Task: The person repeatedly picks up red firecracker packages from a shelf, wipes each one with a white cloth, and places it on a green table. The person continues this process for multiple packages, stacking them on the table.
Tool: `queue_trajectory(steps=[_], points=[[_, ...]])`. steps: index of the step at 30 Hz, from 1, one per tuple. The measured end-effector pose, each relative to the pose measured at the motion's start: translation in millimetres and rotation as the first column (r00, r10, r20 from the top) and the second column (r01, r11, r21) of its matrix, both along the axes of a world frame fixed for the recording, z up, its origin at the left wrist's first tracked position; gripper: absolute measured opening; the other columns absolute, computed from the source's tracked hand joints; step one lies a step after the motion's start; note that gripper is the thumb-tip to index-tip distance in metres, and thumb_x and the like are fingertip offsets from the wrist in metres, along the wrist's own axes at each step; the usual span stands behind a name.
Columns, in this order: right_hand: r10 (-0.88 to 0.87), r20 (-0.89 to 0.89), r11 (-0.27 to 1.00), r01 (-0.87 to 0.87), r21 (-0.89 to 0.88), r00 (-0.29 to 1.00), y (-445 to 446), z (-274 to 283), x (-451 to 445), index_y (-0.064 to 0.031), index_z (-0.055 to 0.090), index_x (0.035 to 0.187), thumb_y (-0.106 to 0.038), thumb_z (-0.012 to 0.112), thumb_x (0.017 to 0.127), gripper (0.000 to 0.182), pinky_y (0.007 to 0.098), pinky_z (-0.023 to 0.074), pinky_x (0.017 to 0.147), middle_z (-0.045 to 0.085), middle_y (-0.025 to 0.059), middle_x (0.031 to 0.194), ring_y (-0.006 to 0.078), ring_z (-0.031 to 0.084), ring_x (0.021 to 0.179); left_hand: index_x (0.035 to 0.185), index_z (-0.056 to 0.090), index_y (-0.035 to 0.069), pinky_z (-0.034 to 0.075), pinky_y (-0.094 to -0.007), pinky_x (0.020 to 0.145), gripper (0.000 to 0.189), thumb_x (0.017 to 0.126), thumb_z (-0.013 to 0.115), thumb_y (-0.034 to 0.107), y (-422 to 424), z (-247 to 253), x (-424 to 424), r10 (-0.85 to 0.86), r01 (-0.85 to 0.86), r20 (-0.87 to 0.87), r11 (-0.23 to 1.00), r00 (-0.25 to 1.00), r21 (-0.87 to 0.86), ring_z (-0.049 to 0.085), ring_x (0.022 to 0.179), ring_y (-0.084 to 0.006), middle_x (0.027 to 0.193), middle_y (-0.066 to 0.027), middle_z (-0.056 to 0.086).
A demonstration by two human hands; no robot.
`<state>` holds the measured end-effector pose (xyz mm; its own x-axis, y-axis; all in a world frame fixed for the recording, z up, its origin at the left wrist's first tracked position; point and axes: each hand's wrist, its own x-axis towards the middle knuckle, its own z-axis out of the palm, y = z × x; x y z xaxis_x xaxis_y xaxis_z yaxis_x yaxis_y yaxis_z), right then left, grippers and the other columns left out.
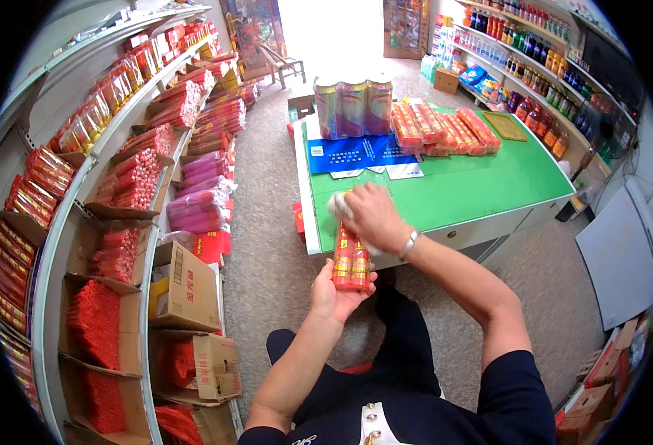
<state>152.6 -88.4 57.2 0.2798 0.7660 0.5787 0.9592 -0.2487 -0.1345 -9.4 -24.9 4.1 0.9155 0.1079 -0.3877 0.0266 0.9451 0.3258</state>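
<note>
Over the near left edge of a green-topped counter [449,192], my left hand [329,295] supports a clear-wrapped pack of red candles with gold print [352,267] from below. My right hand [379,217] grips a crumpled white cloth [340,206], which lies against the far end of the pack. That end is mostly covered by the cloth and my fingers, and the right hand looks slightly blurred. More red and gold wrapped packs [443,130] are piled at the far side of the counter. Beside them stands a shrink-wrapped block of tall cans [354,108].
A blue printed sheet [349,154] and a yellow tray [504,125] lie on the counter. Shelves of red packs in cardboard boxes [190,286] line the left. Drink bottles fill the right shelves [526,50]. A wooden chair [285,64] stands near the bright doorway.
</note>
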Motion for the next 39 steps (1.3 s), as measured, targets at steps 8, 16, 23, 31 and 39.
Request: queue_trajectory(steps=[8, 16, 23, 31, 39], points=[[0.296, -0.060, 0.951, -0.300, -0.077, 0.953, -50.7, 6.3, -60.3, -0.0069, 0.057, 0.090, -0.030, 0.071, 0.076, 0.031, 0.0418, 0.0400, 0.078, 0.054, 0.0107, 0.091, 0.0297, 0.050, 0.090, 0.133, 0.044, 0.013, 0.047, -0.0483, 0.085, 0.049, 0.102, 0.021, 0.044, -10.2, 19.9, -4.1, 0.061, -0.062, -0.063, 0.998, 0.996, -0.005, 0.053, 0.109, -0.0305, 0.128, -0.0124, 0.050], [-0.100, -0.011, 0.993, 0.099, -0.059, 0.995, 3.8, 3.0, 22.3, -0.0063, 0.059, 0.093, -0.031, 0.064, 0.084, 0.027, 0.0418, 0.0400, 0.080, 0.056, 0.0125, 0.093, 0.0302, 0.050, 0.092, 0.130, 0.043, 0.001, 0.047, -0.0455, 0.078, 0.059, 0.100, 0.022, 0.047, -6.3, 2.3, -1.9, -0.019, 0.019, 0.033, 1.000, 0.999, -0.023, 0.057, 0.094, -0.0358, 0.115, -0.0243, 0.055], [0.209, 0.040, 0.977, -0.207, -0.040, 0.977, -22.7, 4.0, -56.5, -0.0067, 0.058, 0.091, -0.031, 0.069, 0.078, 0.029, 0.0403, 0.0406, 0.076, 0.054, 0.0100, 0.091, 0.0282, 0.051, 0.088, 0.134, 0.041, 0.011, 0.047, -0.0475, 0.084, 0.050, 0.100, 0.025, 0.045, -3.9, 9.5, -4.0, 0.052, -0.056, -0.083, 0.997, 0.995, -0.045, 0.054, 0.105, -0.0330, 0.128, -0.0165, 0.049], [0.070, -0.046, 0.998, -0.070, -0.003, 0.996, -9.8, 0.5, -10.3, -0.0080, 0.062, 0.090, -0.037, 0.062, 0.085, 0.029, 0.0426, 0.0415, 0.081, 0.059, 0.0126, 0.092, 0.0304, 0.054, 0.093, 0.131, 0.043, 0.006, 0.050, -0.0497, 0.079, 0.056, 0.100, 0.025, 0.050, -20.7, 9.7, -7.9, 0.029, -0.018, -0.076, 0.991, 0.997, 0.132, 0.057, 0.101, -0.0339, 0.120, -0.0170, 0.055], [-0.136, -0.159, 0.984, 0.152, 0.096, 0.978, 17.9, -12.6, 27.7, -0.0057, 0.063, 0.089, -0.039, 0.061, 0.087, 0.034, 0.0451, 0.0417, 0.081, 0.060, 0.0135, 0.090, 0.0330, 0.055, 0.092, 0.124, 0.043, 0.002, 0.055, -0.0460, 0.080, 0.038, 0.094, 0.058, 0.020, -9.0, 0.6, -10.5, 0.184, -0.229, 0.138, 0.737, 0.973, 0.636, 0.061, 0.101, -0.0247, 0.115, -0.0147, 0.056]])
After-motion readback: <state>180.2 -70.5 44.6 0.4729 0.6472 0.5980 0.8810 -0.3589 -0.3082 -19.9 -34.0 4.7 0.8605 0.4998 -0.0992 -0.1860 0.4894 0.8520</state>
